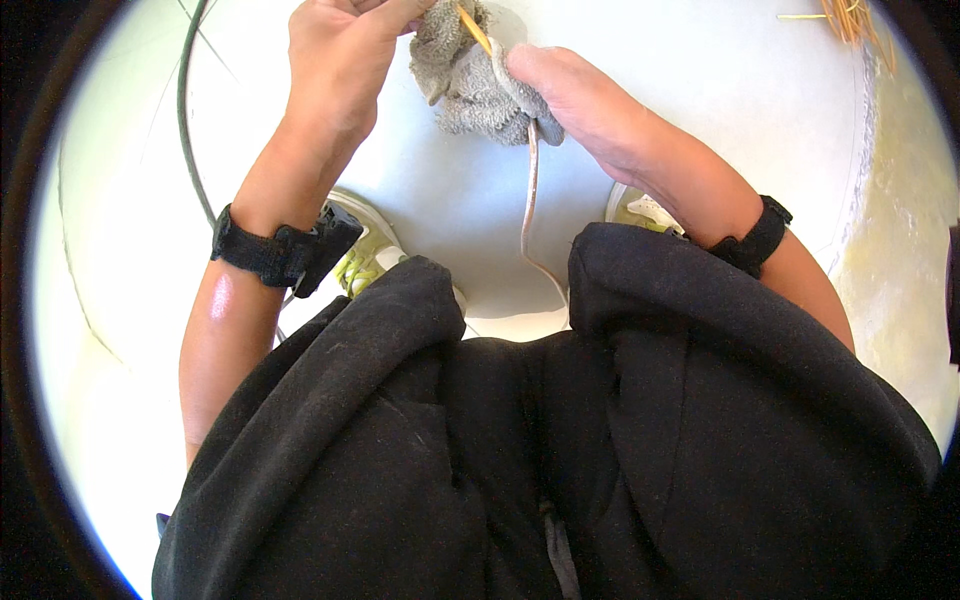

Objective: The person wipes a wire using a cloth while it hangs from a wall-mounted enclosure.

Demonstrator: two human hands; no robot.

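Note:
At the top of the head view, my left hand [355,40] has its fingers closed at a grey, fuzzy cloth [465,95] and the upper part of a thin yellow rod or wire [473,28], partly out of frame. My right hand [560,90] is closed on the cloth's right side, thumb on top, where the yellow piece enters a fold. A pale cord [531,205] hangs down from the cloth between my legs. What lies inside the cloth is hidden.
A dark cable [186,140] runs along the left. Loose orange strands [848,22] lie at the upper right on the pale surface [730,70]. My bent legs in black trousers [340,420] fill the lower view, with both shoes [365,265] partly showing beside my forearms.

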